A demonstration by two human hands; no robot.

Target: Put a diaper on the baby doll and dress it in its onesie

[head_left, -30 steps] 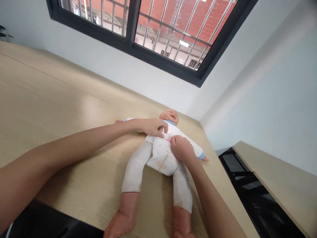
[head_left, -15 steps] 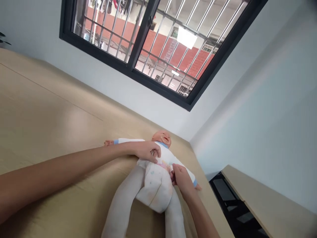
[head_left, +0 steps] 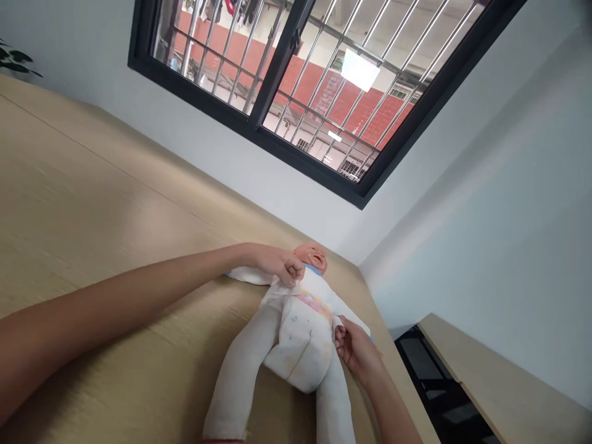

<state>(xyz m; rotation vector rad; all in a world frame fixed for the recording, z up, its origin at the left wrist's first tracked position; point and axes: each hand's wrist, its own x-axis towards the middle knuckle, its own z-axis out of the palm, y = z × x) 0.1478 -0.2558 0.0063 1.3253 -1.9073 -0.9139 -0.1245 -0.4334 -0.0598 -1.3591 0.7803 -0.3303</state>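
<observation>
Pinching opposite edges of the white bodysuit [head_left: 314,287] on a baby doll [head_left: 309,258] above its diaper [head_left: 300,348], the left hand [head_left: 275,262] and right hand [head_left: 356,354] worked apart on a wooden surface [head_left: 115,172].

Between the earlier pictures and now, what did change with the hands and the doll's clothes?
The left hand moved slightly toward the baby doll's head and closed on its white top. The right hand moved down the doll's side to the top's hem. More of the diaper's coloured band now shows. The doll stayed on its back on the wooden table.
</observation>
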